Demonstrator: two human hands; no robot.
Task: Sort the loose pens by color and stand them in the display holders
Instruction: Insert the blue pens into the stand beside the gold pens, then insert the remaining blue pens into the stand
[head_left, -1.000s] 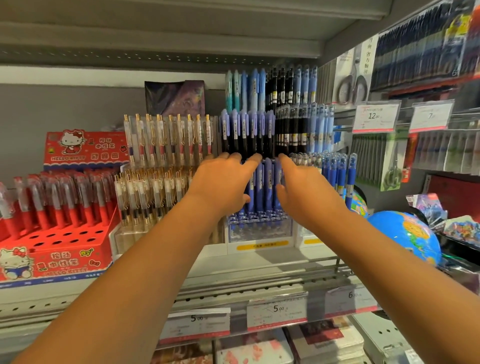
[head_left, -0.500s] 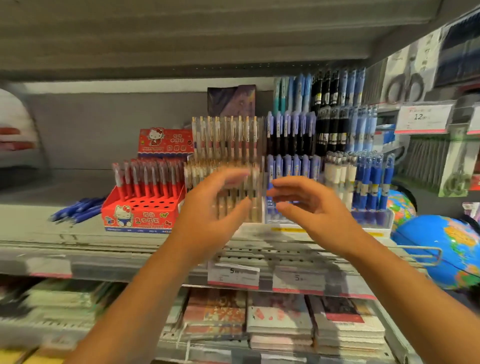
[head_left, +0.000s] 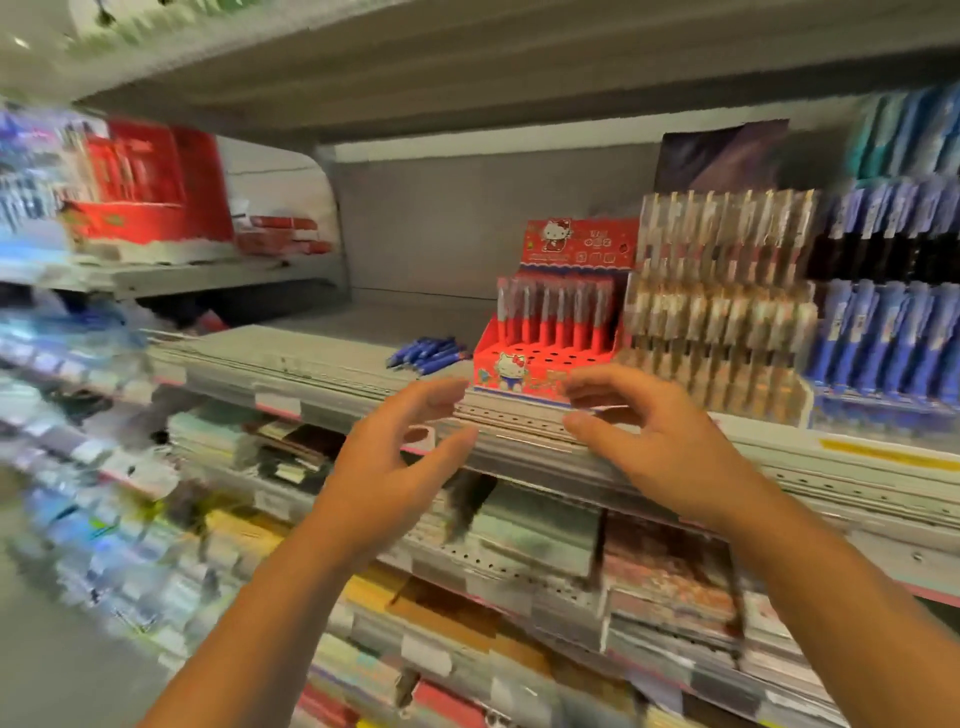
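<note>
Pens (head_left: 426, 353), blue and loose, lay in a small heap on the shelf (head_left: 322, 353), just left of the red display holder (head_left: 540, 364). Left hand (head_left: 384, 467) and right hand (head_left: 660, 447) hovered before the shelf edge, fingers loosely curled and released, grasping nothing. Such pens were likely light, stiff and slick-barrelled; pinching several together at mid-barrel would probably keep them from rolling or fanning.

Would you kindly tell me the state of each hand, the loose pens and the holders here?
left hand: empty, fingers loosely curled.
right hand: empty, fingers loosely curled.
red holder: red pens upright in back rows, front holes empty.
loose blue pens: lying bunched on the shelf, beside the red holder.
gold pen display: pens upright in tiers.
blue pen display: pens upright.
</note>
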